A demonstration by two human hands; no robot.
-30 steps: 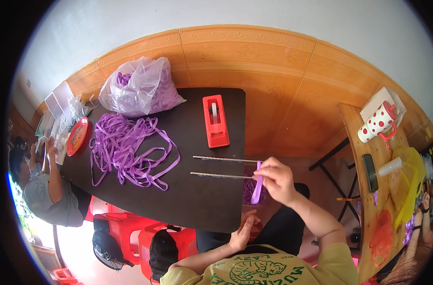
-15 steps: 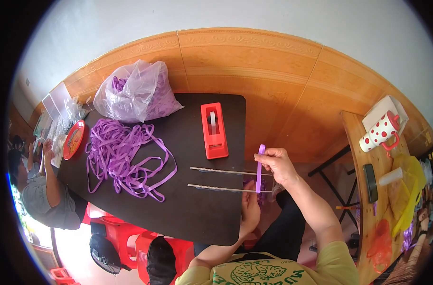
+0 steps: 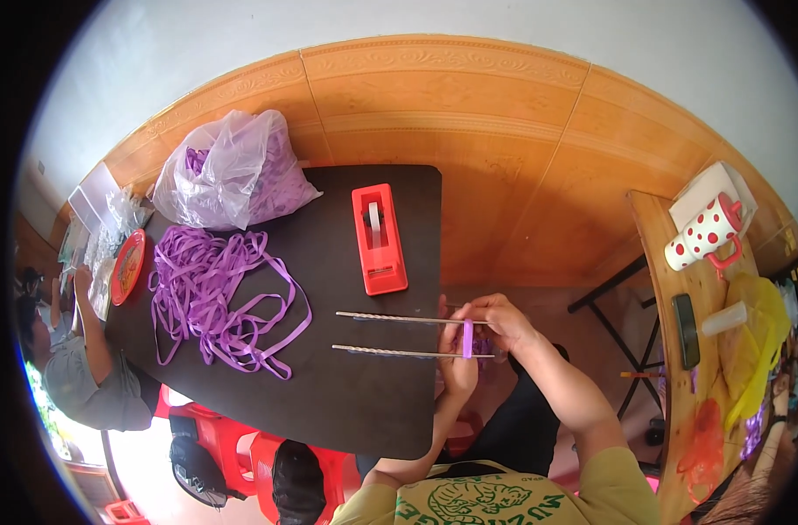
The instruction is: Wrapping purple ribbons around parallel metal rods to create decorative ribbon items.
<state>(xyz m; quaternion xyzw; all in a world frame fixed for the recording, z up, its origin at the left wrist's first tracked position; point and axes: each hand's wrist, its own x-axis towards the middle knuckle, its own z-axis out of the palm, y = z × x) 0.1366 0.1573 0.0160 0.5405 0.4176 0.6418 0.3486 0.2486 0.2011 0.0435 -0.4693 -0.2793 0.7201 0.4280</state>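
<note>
Two thin metal rods with twisted left ends, a far rod (image 3: 399, 318) and a near rod (image 3: 390, 352), lie parallel on the dark table and jut past its right edge. A purple ribbon (image 3: 468, 339) spans both rods near their right ends. Beside the far rod, my right hand (image 3: 507, 324) is closed, its fingertips pinching the ribbon. My left hand (image 3: 458, 372) reaches up past the table edge, partly behind the rods. Its fingers close at the ribbon next to my right fingertips, though the exact hold is partly hidden.
On the dark table (image 3: 364, 402) are a loose purple ribbon heap (image 3: 211, 302), a clear bag of ribbon (image 3: 233, 175), a red tape dispenser (image 3: 380, 241) and a red plate (image 3: 129, 267). A wooden table (image 3: 670, 350) at right holds a dotted tumbler (image 3: 703, 232) and a phone (image 3: 685, 331). Another person (image 3: 93, 376) sits left.
My right hand has come down toward the far rod, and the ribbon end that stood up above it is folded down. My left hand has moved up to meet it. The view has shifted slightly.
</note>
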